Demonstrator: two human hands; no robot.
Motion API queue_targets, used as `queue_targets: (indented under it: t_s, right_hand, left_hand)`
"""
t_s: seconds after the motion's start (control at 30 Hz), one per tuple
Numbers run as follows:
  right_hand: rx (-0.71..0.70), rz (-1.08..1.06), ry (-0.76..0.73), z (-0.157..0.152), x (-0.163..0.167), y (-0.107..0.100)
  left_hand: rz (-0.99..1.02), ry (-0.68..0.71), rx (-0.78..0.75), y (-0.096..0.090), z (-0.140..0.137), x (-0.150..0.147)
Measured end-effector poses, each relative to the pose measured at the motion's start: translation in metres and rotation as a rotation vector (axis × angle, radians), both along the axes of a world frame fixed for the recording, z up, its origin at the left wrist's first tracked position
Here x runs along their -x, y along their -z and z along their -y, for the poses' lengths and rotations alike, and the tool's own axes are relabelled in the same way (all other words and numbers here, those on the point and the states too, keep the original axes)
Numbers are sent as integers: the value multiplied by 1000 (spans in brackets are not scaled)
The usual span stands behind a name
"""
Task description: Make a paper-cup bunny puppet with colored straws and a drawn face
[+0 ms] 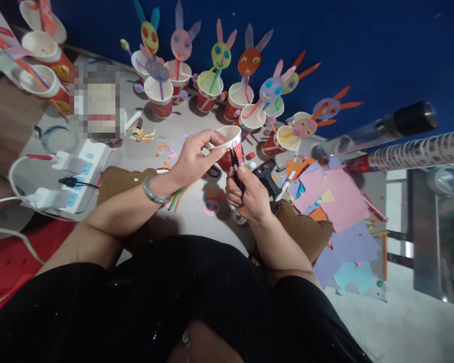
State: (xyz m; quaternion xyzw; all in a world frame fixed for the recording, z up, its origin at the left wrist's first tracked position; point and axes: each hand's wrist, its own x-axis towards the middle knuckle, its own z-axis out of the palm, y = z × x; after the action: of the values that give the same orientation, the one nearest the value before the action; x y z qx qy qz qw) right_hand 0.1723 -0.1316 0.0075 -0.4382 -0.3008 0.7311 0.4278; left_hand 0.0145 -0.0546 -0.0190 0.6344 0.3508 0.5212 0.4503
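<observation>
My left hand grips a red and white paper cup by its rim, thumb outside and fingers over the edge. In my right hand is a dark pair of scissors, its blades against the cup's side; whether they cut into the wall I cannot tell. Just below on the table lies a pink paper rabbit face with orange ears. To the left of it are coloured paper strips. A black glue gun rests right of my right hand.
Several paper cups with rabbit faces stand along the blue wall. Coloured paper sheets and a long stack of cups are at the right. A power strip with plugged cables lies at the left. Paper scraps are scattered about.
</observation>
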Motion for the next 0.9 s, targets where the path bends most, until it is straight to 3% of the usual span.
queue_targets:
  t_s: [0.9]
  right_hand:
    - [-2,7,28,0,0,5]
  left_hand:
    - [-44,60,44,-4,-2,4]
